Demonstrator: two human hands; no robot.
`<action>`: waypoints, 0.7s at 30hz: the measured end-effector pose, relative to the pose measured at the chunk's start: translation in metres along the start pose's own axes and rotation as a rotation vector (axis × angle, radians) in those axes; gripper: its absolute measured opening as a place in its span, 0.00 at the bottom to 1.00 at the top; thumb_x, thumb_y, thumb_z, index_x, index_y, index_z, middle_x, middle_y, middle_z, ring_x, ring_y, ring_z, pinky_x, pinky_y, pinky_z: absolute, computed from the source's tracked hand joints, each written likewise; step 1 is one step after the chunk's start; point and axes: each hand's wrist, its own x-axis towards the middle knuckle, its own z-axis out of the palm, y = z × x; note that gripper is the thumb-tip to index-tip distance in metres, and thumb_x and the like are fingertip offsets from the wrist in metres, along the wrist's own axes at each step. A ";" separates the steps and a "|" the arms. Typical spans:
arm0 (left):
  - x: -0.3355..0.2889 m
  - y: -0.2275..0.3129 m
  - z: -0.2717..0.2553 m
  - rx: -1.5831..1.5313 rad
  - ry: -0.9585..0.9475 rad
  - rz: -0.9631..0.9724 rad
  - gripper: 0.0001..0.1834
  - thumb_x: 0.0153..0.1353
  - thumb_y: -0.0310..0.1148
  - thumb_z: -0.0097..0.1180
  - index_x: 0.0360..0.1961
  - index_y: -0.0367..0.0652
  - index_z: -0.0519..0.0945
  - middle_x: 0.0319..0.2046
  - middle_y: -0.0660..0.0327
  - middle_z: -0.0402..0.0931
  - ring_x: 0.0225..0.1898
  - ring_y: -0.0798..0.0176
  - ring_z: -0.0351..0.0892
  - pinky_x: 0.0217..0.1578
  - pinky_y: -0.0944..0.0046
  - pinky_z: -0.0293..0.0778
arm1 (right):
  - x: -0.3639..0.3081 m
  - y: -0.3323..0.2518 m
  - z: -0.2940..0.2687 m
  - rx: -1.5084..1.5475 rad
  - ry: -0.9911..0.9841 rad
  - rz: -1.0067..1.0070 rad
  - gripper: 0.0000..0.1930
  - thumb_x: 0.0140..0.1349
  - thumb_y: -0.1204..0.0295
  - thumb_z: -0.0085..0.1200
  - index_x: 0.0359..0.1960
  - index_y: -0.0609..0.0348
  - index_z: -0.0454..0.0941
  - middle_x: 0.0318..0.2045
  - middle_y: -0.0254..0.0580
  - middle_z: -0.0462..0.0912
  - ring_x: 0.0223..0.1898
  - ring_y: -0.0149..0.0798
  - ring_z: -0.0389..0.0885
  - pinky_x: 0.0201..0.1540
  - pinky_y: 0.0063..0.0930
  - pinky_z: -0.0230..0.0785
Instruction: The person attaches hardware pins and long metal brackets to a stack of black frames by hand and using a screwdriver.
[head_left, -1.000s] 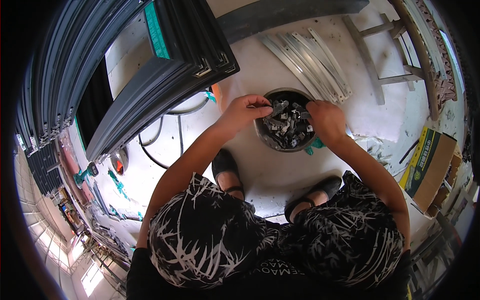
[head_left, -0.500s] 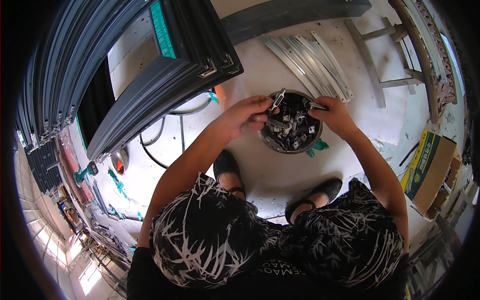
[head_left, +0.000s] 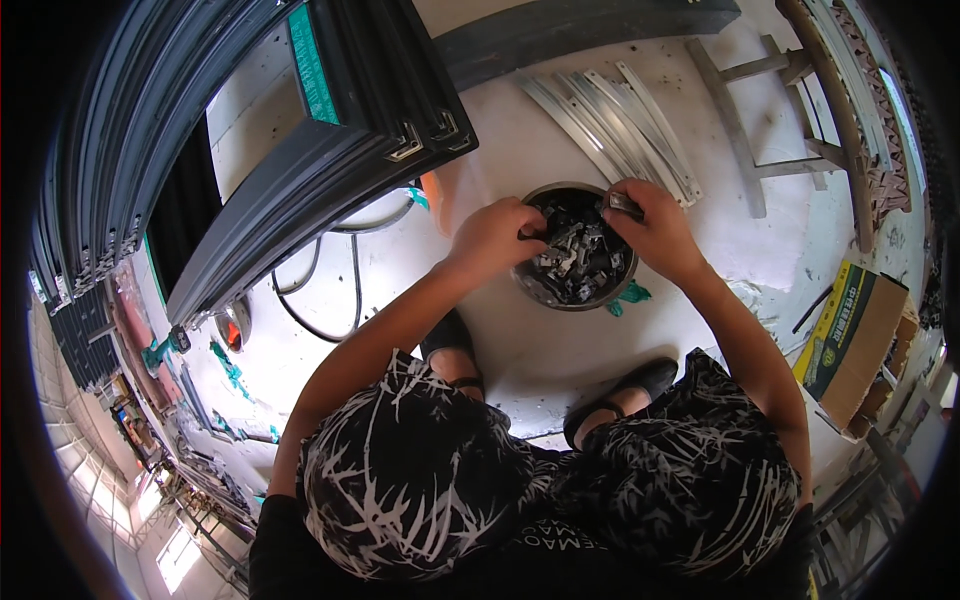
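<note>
A round bucket stands on the floor in front of my feet, filled with small silver and black metal fittings. My left hand is at its left rim, with curled fingers reaching over the contents; whatever they may hold is hidden. Over the right rim, my right hand pinches a small metal fitting between thumb and fingers. Part of that fitting is covered by the hand.
Long silver metal strips lie just beyond the bucket. Stacked dark frames fill the left side. A wooden stand is at the far right, with an opened cardboard box nearer. A black hose curves across the floor at left.
The metal clip that showed in my left fingers is no longer visible; that hand has moved slightly left and down and curled. My right hand has shifted slightly left, still pinching its fitting.
</note>
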 end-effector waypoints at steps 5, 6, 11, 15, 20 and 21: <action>0.001 0.019 0.002 0.169 0.043 0.008 0.10 0.50 0.33 0.61 0.34 0.45 0.80 0.31 0.58 0.73 0.33 0.54 0.76 0.33 0.59 0.71 | 0.001 -0.003 -0.010 0.470 -0.084 0.346 0.08 0.55 0.71 0.55 0.35 0.61 0.77 0.25 0.42 0.76 0.29 0.33 0.76 0.36 0.28 0.68; 0.001 0.020 0.003 0.159 -0.004 0.034 0.09 0.50 0.34 0.61 0.33 0.45 0.80 0.30 0.58 0.72 0.33 0.53 0.76 0.33 0.58 0.71 | 0.003 -0.006 -0.013 0.674 -0.097 0.385 0.07 0.54 0.71 0.55 0.34 0.59 0.77 0.24 0.42 0.75 0.28 0.33 0.74 0.35 0.27 0.68; 0.006 0.023 0.026 0.263 0.047 0.054 0.10 0.50 0.34 0.61 0.34 0.45 0.78 0.31 0.58 0.72 0.34 0.52 0.76 0.34 0.56 0.71 | 0.002 -0.001 -0.004 0.328 -0.091 0.167 0.06 0.53 0.71 0.53 0.33 0.56 0.77 0.24 0.39 0.75 0.27 0.35 0.74 0.33 0.28 0.69; 0.013 0.024 0.027 0.292 0.027 0.058 0.11 0.49 0.34 0.62 0.34 0.45 0.76 0.31 0.58 0.71 0.35 0.52 0.75 0.33 0.55 0.71 | -0.001 0.002 0.010 -0.583 -0.073 -0.244 0.11 0.53 0.73 0.49 0.39 0.55 0.76 0.28 0.38 0.77 0.34 0.43 0.77 0.37 0.36 0.69; 0.012 0.027 0.005 0.033 0.165 0.045 0.10 0.49 0.31 0.60 0.33 0.44 0.74 0.31 0.59 0.71 0.35 0.53 0.75 0.34 0.57 0.70 | 0.000 0.003 0.006 -0.737 -0.065 -0.294 0.09 0.52 0.74 0.49 0.36 0.53 0.75 0.28 0.38 0.77 0.37 0.44 0.77 0.39 0.38 0.69; 0.008 0.027 0.006 0.031 0.150 0.075 0.11 0.49 0.30 0.60 0.33 0.44 0.74 0.31 0.58 0.72 0.34 0.52 0.75 0.34 0.57 0.70 | 0.001 0.006 0.007 -0.716 -0.038 -0.330 0.08 0.49 0.74 0.51 0.33 0.52 0.75 0.27 0.37 0.76 0.35 0.43 0.77 0.38 0.37 0.70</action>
